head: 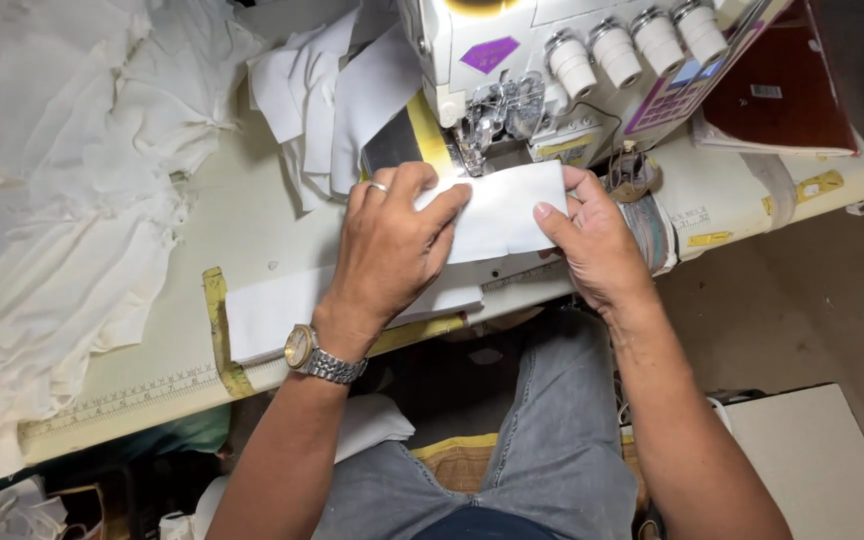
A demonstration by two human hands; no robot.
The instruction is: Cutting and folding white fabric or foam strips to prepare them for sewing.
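Both hands press a white fabric piece (500, 212) flat on the sewing table (242, 215), just near of the machine's presser foot (497, 125): the left hand (392, 245) lies spread with fingers flat on its left part, while the right hand (592, 240) pinches its right edge with thumb on top. The step looks like lining the piece up at the foot; it seems to call for even feeding with the far edge kept straight.

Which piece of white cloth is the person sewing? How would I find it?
Find the white sewing machine at the top of the table. Just below its needle lies a small white cloth rectangle, pinned flat by the left hand and gripped at its right edge by the right hand. Unlike the crumpled fabric heap at the left, it is flat and neat.
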